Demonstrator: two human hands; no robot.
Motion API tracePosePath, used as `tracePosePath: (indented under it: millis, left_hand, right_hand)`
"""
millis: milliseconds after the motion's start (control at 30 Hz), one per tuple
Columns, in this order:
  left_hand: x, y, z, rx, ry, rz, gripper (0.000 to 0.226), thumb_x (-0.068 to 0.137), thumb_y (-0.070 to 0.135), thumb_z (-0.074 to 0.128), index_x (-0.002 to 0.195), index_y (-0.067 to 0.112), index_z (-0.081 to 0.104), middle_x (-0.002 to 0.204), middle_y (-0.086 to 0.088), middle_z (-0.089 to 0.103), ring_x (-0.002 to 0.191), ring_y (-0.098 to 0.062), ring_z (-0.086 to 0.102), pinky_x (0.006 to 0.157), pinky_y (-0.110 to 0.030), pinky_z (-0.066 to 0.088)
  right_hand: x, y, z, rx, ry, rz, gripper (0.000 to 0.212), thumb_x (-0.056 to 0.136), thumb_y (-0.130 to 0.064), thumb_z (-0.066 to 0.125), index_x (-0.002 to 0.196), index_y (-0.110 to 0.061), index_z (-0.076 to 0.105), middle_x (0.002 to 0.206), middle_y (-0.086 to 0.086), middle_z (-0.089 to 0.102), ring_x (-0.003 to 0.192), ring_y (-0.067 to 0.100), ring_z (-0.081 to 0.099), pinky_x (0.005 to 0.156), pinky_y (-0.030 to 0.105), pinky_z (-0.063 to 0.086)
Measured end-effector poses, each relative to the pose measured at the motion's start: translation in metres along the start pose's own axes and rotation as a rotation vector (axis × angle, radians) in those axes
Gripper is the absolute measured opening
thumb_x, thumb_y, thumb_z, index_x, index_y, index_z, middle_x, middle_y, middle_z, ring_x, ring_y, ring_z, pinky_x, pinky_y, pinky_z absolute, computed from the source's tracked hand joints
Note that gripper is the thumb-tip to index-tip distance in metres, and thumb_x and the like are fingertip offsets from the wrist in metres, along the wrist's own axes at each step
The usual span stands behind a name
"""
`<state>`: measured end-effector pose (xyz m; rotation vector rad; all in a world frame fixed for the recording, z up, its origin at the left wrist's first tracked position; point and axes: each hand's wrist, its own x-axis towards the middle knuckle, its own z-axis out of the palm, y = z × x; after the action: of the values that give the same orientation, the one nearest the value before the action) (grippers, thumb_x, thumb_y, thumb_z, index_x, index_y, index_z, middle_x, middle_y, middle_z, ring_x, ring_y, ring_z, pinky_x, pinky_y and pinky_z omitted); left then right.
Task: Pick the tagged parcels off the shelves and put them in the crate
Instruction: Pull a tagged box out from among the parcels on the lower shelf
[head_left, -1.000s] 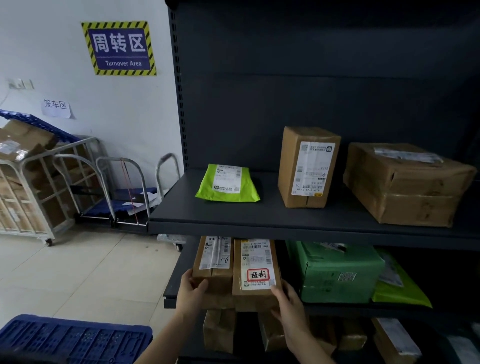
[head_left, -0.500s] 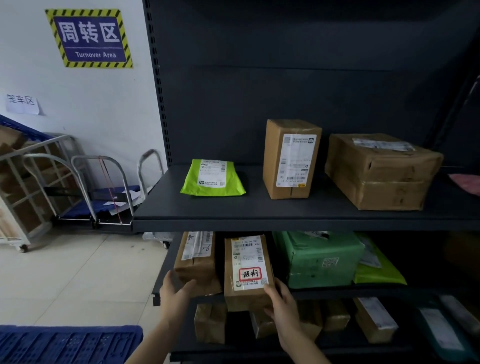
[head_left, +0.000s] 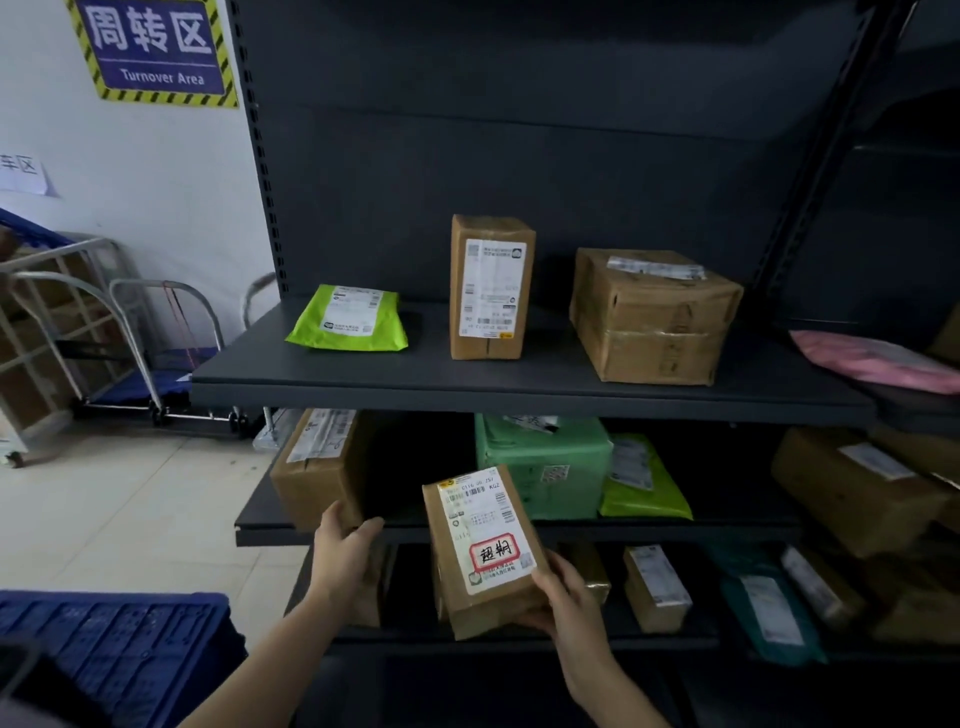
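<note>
As right hand (head_left: 567, 597) holds parcel (head_left: 480, 610), its tag (head_left: 493, 552) reads 超期.

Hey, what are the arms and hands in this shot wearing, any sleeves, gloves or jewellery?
Nothing shows on them. The left hand and right hand are ungloved, with no rings visible. The left forearm and right forearm are bare down to the frame's edge: no sleeves, watch or wristband in view.

My right hand (head_left: 569, 597) grips the tagged parcel (head_left: 480, 545), tilted, before the shelves (head_left: 519, 391); left hand (head_left: 343, 553) touches brown box (head_left: 311, 467); blue crate (head_left: 114, 639) lower left.
</note>
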<state>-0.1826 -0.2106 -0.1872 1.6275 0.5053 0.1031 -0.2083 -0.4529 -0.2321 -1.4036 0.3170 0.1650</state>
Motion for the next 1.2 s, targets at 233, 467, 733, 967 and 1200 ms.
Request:
tracePosePath:
  millis: [233,467,733,967,1200]
  left_hand:
    - [-0.056,0.001,0.095,-0.031,-0.138,-0.078,0.054,0.09,0.031,0.059,0.136,0.008,0.045,0.139,-0.012,0.05,0.129,-0.028,0.044,0.11,-0.04,0.033]
    - [-0.105,-0.003,0.169,-0.165,-0.442,-0.202,0.066,0.084,0.05,0.06,0.141,0.024,0.038,0.137,-0.009,0.053,0.126,-0.032,0.049,0.108,-0.052,0.037]
    - [-0.115,-0.005,0.191,-0.183,-0.473,-0.175,0.058,0.082,0.034,0.066,0.135,0.029,0.043,0.111,-0.006,0.07,0.103,-0.028,0.065,0.091,-0.047,0.053]
    - [-0.081,0.007,0.199,-0.008,-0.439,-0.088,0.064,0.085,0.039,0.064,0.14,0.017,0.039,0.125,-0.002,0.059,0.111,-0.019,0.057,0.099,-0.039,0.044]
    - [0.013,0.032,0.17,0.281,0.134,0.142,0.058,0.092,0.026,0.056,0.141,0.001,0.036,0.14,-0.021,0.044,0.129,-0.035,0.041,0.107,-0.047,0.036]
  right_hand:
    - [-0.019,-0.022,-0.092,0.023,0.004,-0.05,0.021,0.088,-0.028,0.06,0.109,-0.032,0.062,0.111,0.001,0.067,0.104,0.018,0.061,0.082,0.035,0.053]
    - [-0.024,-0.04,-0.144,0.068,-0.018,-0.097,0.022,0.09,-0.023,0.057,0.112,-0.026,0.06,0.111,0.001,0.067,0.105,0.018,0.061,0.09,0.039,0.052]
    - [-0.01,-0.047,-0.156,0.02,-0.052,0.035,0.019,0.088,-0.036,0.057,0.107,-0.038,0.057,0.112,0.003,0.066,0.105,0.022,0.06,0.084,0.04,0.051]
    - [0.025,-0.057,-0.166,0.144,0.003,0.018,0.024,0.085,-0.032,0.06,0.109,-0.032,0.061,0.093,0.003,0.075,0.086,0.023,0.071,0.068,0.038,0.056]
    - [0.085,-0.087,-0.176,0.219,0.166,-0.003,0.037,0.085,-0.025,0.062,0.122,-0.024,0.057,0.104,0.013,0.069,0.094,0.032,0.065,0.084,0.047,0.052]
